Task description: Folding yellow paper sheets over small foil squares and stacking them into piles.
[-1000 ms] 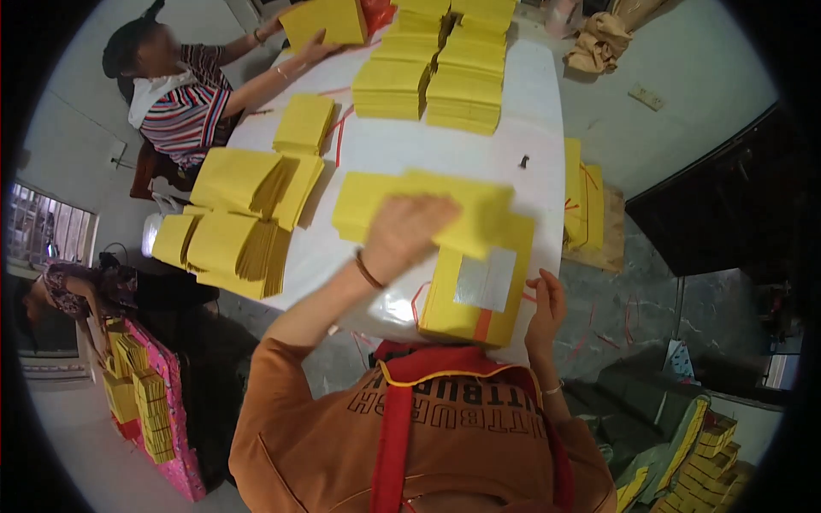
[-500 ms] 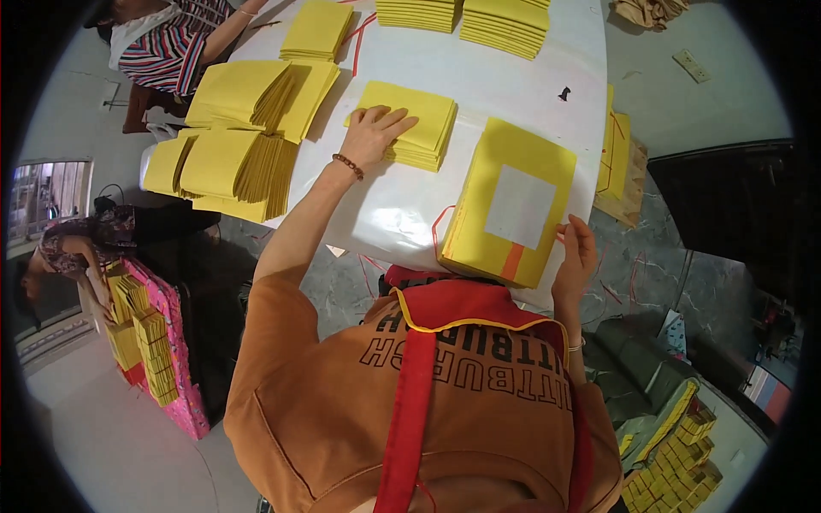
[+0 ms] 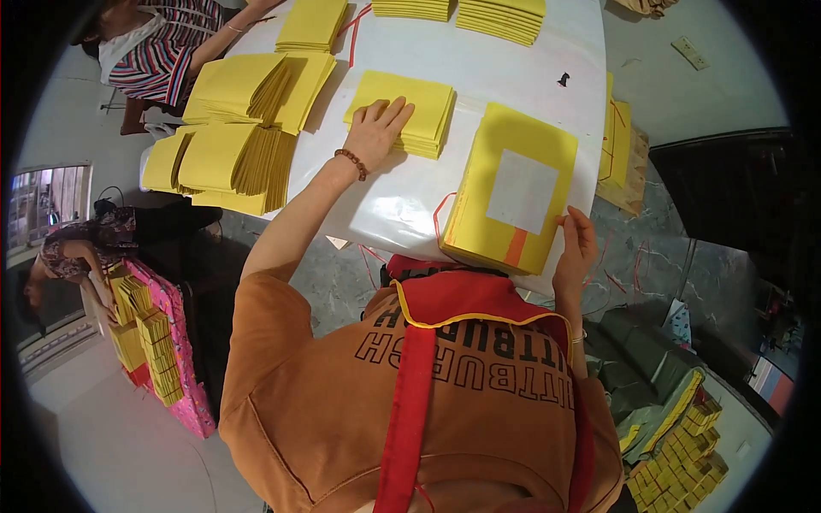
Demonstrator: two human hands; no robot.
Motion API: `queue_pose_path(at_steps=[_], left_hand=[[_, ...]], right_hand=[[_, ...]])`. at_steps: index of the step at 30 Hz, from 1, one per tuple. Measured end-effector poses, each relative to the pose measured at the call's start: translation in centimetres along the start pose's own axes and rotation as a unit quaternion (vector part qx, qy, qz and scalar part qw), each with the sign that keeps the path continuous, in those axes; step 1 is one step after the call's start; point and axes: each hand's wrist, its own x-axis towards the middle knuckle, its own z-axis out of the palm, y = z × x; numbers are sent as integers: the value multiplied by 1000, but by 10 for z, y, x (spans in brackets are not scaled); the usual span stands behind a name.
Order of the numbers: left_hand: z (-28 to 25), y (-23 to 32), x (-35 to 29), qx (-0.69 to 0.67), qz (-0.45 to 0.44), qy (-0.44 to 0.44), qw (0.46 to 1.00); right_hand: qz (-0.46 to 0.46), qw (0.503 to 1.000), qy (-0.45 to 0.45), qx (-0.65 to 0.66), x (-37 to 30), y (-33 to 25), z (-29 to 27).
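My left hand (image 3: 376,135) lies palm down on a small stack of folded yellow paper (image 3: 421,96), its fingers stretched across the top sheets. To the right, near the table's front edge, stands a thicker stack of yellow paper sheets (image 3: 483,162); its top sheet bears a pale rectangle (image 3: 522,192) and a short orange strip. Against that stack's right edge is my right hand (image 3: 578,250), with curled fingers and the thumb close to the fingertips. Whether a sheet is pinched between them cannot be made out.
Bulging folded yellow bundles (image 3: 224,158) stand at the table's left. More yellow stacks (image 3: 500,19) sit along the far side of the white table (image 3: 530,81). A person in a striped shirt (image 3: 162,56) is at far left, another person (image 3: 73,248) nearer. Red strings (image 3: 441,214) lie about.
The whole view has shifted slightly. My left hand's fingers have drawn closer together on the small stack. My right hand stays beside the thick stack.
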Motion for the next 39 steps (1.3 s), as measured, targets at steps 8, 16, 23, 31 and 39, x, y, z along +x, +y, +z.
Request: queue_pose_path(at_steps=[8, 16, 23, 31, 39], left_hand=[[-14, -8, 8, -161, -60, -64, 983], [-10, -12, 4, -187, -305, 46, 933], [-2, 6, -4, -137, -300, -1, 944], [22, -3, -10, -112, -285, 43, 951], [-19, 23, 5, -60, -212, 210, 953]], right_hand=[[-7, 1000, 30, 3, -10, 7, -10], [-5, 1000, 19, 2, -4, 8, -9], [-1, 1000, 13, 5, -3, 11, -9], [-19, 999, 10, -26, 1, 13, -12], [-32, 996, -8, -85, 2, 22, -15]])
